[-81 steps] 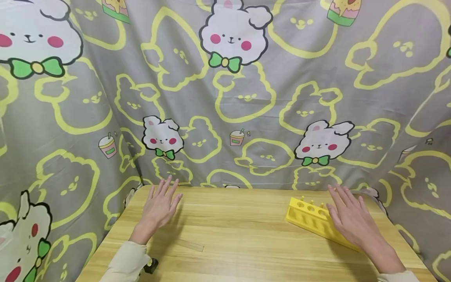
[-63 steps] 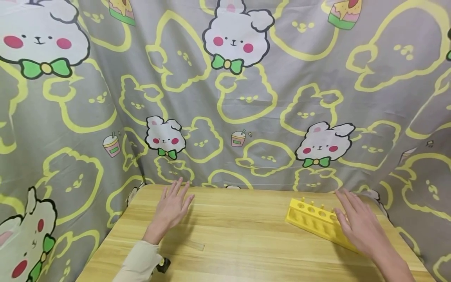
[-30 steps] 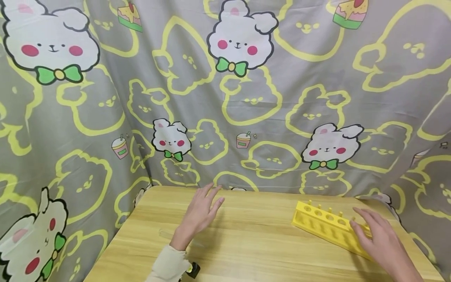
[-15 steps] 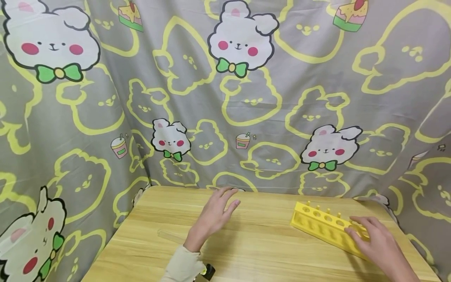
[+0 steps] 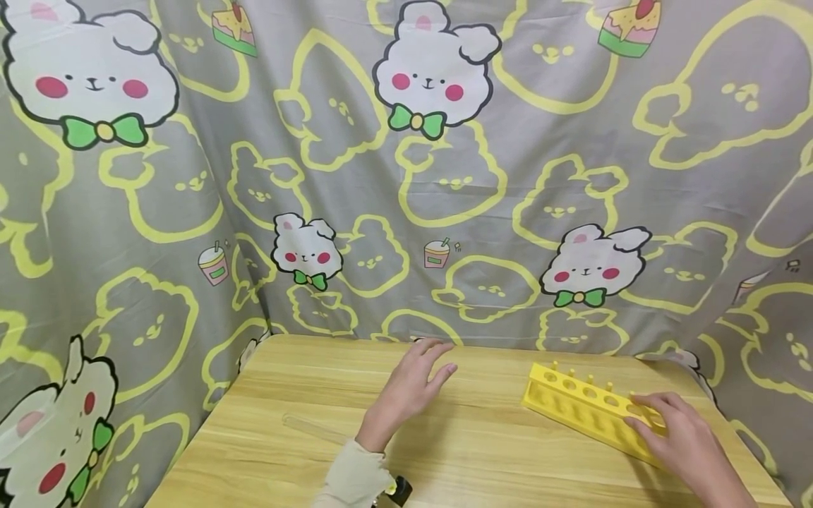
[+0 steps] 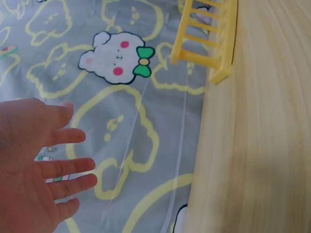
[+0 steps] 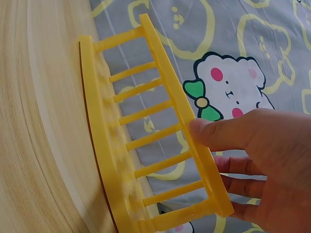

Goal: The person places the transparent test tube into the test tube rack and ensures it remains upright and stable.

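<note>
Yellow rack (image 5: 586, 416) stands on the right side of the wooden table (image 5: 483, 458), set at a slant, 5 pegs visible along its back edge. Right hand (image 5: 686, 432) grasps the rack's upper bar near its right end: thumb on the near face, fingers behind. Left hand (image 5: 409, 386) is raised over the table, well apart from the rack; grip released, fingers loosely spread, palm bare. Clear tube (image 5: 308, 426) lies left of the left forearm, 1 end hidden by the pale sleeve (image 5: 356, 474). Rabbit-print curtain (image 5: 483, 212) hangs behind.
</note>
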Demonstrator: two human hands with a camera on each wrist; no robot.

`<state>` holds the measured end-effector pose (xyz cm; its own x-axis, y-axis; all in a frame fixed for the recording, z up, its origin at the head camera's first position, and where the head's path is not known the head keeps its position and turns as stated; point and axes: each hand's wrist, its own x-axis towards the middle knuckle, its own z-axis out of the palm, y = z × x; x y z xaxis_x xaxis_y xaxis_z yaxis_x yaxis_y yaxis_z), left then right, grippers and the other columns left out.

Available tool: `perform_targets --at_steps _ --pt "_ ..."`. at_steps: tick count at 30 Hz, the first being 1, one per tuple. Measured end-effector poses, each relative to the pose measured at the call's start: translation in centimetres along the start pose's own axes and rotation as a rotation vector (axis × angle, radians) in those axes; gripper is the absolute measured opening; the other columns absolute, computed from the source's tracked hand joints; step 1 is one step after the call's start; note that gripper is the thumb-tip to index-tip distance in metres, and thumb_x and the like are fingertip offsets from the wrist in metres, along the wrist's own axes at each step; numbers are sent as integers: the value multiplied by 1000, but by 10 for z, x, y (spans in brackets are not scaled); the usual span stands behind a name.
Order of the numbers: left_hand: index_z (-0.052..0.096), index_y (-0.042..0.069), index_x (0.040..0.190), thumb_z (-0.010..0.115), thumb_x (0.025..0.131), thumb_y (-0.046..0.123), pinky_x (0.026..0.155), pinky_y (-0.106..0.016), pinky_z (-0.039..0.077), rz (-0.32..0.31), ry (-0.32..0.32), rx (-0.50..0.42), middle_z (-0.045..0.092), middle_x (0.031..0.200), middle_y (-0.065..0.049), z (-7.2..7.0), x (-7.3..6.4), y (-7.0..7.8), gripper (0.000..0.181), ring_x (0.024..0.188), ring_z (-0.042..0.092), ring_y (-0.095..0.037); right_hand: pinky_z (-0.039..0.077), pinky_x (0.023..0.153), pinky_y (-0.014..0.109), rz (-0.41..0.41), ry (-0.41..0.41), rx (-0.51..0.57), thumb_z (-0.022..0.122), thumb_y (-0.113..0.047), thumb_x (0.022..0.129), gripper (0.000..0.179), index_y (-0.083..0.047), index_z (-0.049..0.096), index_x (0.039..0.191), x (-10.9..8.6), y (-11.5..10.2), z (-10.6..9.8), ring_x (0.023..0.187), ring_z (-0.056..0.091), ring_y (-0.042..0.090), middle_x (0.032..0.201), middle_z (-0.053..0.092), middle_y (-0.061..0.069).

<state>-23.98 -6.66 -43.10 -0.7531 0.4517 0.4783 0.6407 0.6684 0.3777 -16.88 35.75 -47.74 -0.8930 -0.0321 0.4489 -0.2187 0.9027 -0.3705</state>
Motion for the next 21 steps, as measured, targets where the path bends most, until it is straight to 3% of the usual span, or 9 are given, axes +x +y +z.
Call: perform_targets --at_steps 7,21 --pt "61 10 140 54 108 34 108 -41 48 -10 -42 -6 57 141 -9 13 7 10 40 132 53 -25 53 61 54 -2 -13 -9 87 -10 80 35 3 73 109 1 0 -1 87 63 44 102 63 19" --pt "61 13 141 55 108 36 110 -38 46 10 -85 -2 58 142 -8 35 24 23 41 132 53 -24 51 67 62 -25 -1 -4 88 -6 78 36 3 73 110 0 3 -1 90 62 48 103 63 20"
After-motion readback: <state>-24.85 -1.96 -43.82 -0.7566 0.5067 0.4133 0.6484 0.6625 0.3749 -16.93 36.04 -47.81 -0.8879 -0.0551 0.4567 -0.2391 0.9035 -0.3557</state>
